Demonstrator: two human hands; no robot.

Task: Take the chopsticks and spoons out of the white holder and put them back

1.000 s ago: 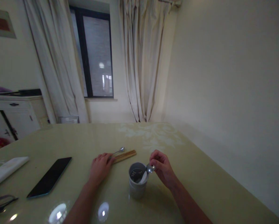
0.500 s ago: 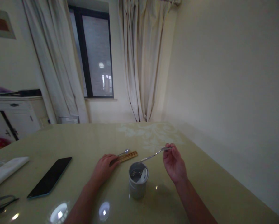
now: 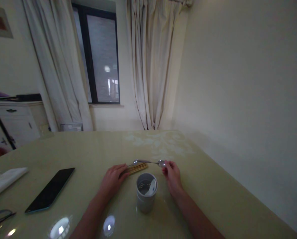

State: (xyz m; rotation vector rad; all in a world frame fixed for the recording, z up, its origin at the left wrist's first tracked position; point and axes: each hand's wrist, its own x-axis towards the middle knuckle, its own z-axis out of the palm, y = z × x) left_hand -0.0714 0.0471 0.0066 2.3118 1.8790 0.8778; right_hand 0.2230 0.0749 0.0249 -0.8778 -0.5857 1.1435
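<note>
Our right hand (image 3: 172, 172) had its grip pinched shut on the bowl end of a metal spoon (image 3: 149, 162), whose handle ran level from the grip toward our left hand (image 3: 112, 177). That hand lay flat, fingers loosely spread, on a bundle of wooden chopsticks (image 3: 137, 168) on the counter (image 3: 89, 156), gripping nothing we could make out. Between and just nearer than both grips stood a grey cup (image 3: 146, 192) with a white spoon (image 3: 152, 188) inside.

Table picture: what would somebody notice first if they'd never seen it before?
Two bare arms reach to the table's middle, where a grey cup stands between them. The right hand pinches a metal spoon lying just behind the cup; the left hand rests on wooden chopsticks. A black phone lies further left.
</note>
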